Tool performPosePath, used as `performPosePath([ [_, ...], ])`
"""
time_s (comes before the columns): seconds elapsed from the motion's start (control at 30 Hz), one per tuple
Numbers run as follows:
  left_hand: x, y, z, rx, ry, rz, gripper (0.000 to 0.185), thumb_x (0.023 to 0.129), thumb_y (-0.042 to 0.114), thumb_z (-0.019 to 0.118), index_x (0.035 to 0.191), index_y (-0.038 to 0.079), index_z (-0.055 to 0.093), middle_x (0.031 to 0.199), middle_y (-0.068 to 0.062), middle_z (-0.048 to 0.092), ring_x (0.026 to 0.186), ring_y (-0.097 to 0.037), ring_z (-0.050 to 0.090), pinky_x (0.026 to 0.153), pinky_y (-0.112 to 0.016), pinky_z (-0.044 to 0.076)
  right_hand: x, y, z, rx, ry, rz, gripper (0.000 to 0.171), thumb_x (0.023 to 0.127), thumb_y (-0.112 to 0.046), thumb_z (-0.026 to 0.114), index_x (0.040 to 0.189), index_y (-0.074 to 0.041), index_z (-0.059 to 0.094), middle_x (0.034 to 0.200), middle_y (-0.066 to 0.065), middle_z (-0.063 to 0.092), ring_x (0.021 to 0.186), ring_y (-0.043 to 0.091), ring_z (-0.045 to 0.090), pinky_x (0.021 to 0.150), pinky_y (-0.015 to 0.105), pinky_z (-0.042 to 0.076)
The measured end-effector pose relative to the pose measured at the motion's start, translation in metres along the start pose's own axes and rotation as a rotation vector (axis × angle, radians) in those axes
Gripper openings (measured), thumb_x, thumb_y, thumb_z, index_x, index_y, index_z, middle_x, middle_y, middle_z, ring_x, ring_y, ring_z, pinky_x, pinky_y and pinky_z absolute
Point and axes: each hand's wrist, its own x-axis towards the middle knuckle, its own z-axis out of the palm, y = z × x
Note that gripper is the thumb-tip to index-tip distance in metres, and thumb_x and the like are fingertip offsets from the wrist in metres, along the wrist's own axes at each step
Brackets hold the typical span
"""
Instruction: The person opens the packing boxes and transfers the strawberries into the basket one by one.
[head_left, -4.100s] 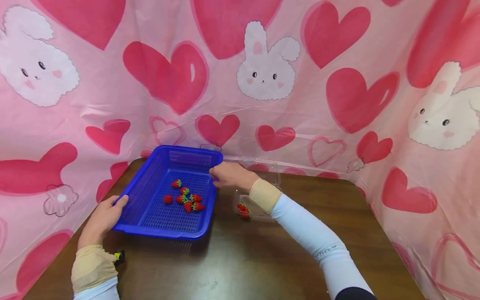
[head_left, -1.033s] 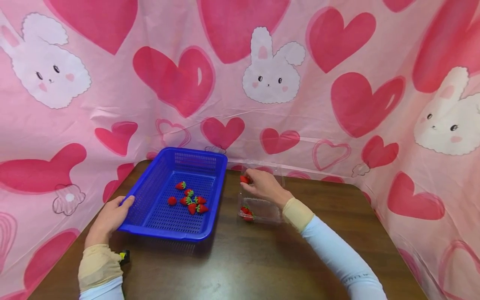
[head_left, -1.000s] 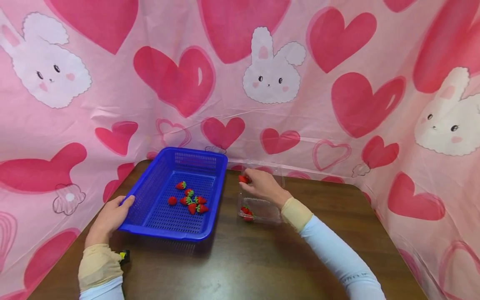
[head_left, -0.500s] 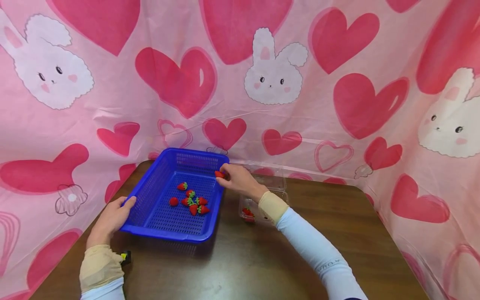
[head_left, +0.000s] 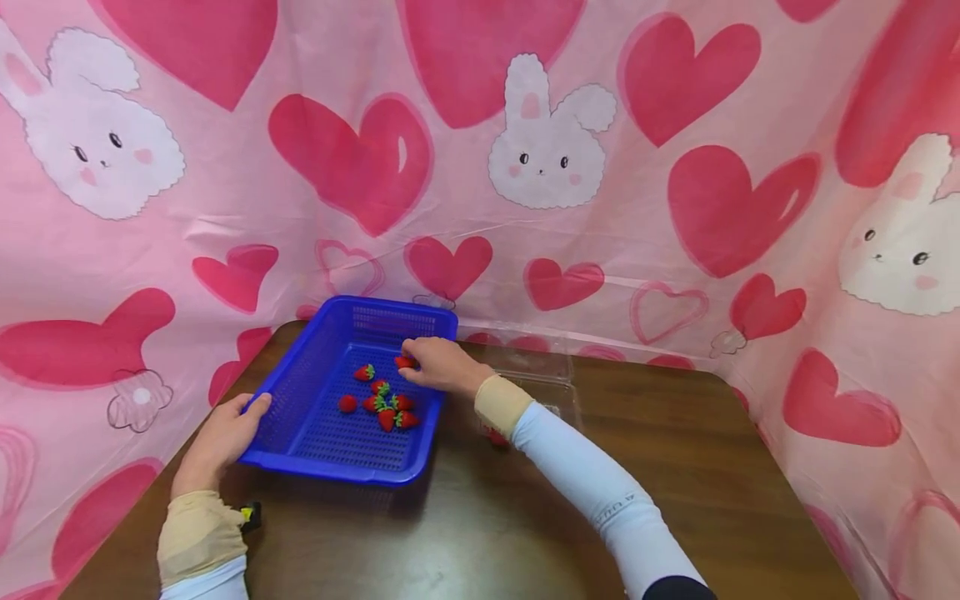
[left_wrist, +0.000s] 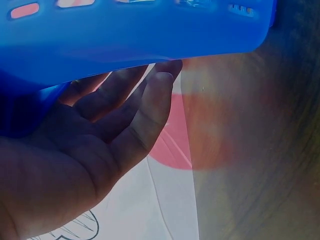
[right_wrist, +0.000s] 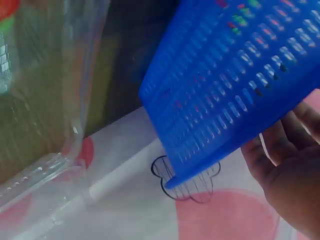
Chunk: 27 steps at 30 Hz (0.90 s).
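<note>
A blue perforated plastic basket [head_left: 330, 472] stands on the left of the table, with several toy-like strawberries [head_left: 386, 418] grouped on its floor. My left hand [head_left: 219, 437] holds the basket's left rim; in the left wrist view the thumb and fingers lie at the basket's blue edge [left_wrist: 150, 47]. Over the inside of the basket, near its right wall, my right hand [head_left: 444, 365] pinches one strawberry [head_left: 403, 362]. The right wrist view shows that hand [right_wrist: 295, 172] reaching past the basket's side wall [right_wrist: 220, 95]; the pinched strawberry is hidden there.
Right of the basket is an open clear plastic box [head_left: 566, 408], its lid [head_left: 536, 362] folded back. Strawberries [head_left: 497, 437] lie in its near left part, partly behind my forearm. A small black and yellow object [head_left: 252, 516] is beside my left wrist. Pink curtains surround the table [head_left: 660, 467].
My right hand has carried a strawberry from the clear box leftward, over the basket's right rim and into the space above its floor. The left hand has stayed on the rim.
</note>
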Motion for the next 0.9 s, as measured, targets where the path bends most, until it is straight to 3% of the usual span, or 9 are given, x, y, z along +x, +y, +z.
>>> performPosePath([
  [0.27, 0.0, -0.001, -0.002, -0.005, -0.008, -0.001, 0.071, 0.103, 0.053, 0.027, 0.138, -0.007, 0.041, 0.122, -0.034, 0.055, 0.107, -0.043, 0.054, 0.092, -0.055, 0.042, 0.024, -0.009, 0.009, -0.228, -0.09, -0.024, 0.022, 0.094, -0.037, 0.063, 0.09, -0.016, 0.056, 0.075, -0.004, 0.053, 0.069, 0.012, 0.054, 0.06, 0.028, 0.044],
  [0.4, -0.001, 0.002, -0.002, -0.005, -0.009, 0.001, 0.07, 0.103, 0.051, 0.027, 0.139, -0.008, 0.04, 0.125, -0.036, 0.053, 0.109, -0.045, 0.053, 0.094, -0.057, 0.041, 0.028, -0.013, 0.016, -0.222, -0.142, -0.012, 0.021, 0.093, -0.035, 0.064, 0.089, -0.016, 0.055, 0.075, -0.004, 0.051, 0.071, 0.013, 0.055, 0.061, 0.03, 0.045],
  [0.57, -0.002, 0.002, -0.001, 0.002, -0.005, 0.006, 0.07, 0.104, 0.051, 0.027, 0.138, -0.008, 0.04, 0.125, -0.036, 0.053, 0.109, -0.045, 0.053, 0.094, -0.057, 0.041, 0.031, -0.013, 0.026, -0.225, -0.197, 0.026, 0.015, 0.093, -0.03, 0.065, 0.086, -0.016, 0.06, 0.076, -0.001, 0.062, 0.075, 0.016, 0.064, 0.065, 0.033, 0.052],
  [0.9, -0.001, 0.002, -0.002, 0.0, -0.009, -0.003, 0.071, 0.103, 0.052, 0.026, 0.14, -0.008, 0.039, 0.125, -0.035, 0.053, 0.109, -0.045, 0.054, 0.094, -0.059, 0.041, 0.036, -0.015, 0.03, -0.286, -0.244, 0.069, 0.008, 0.091, -0.023, 0.066, 0.084, -0.018, 0.065, 0.084, 0.0, 0.07, 0.078, 0.018, 0.067, 0.065, 0.037, 0.055],
])
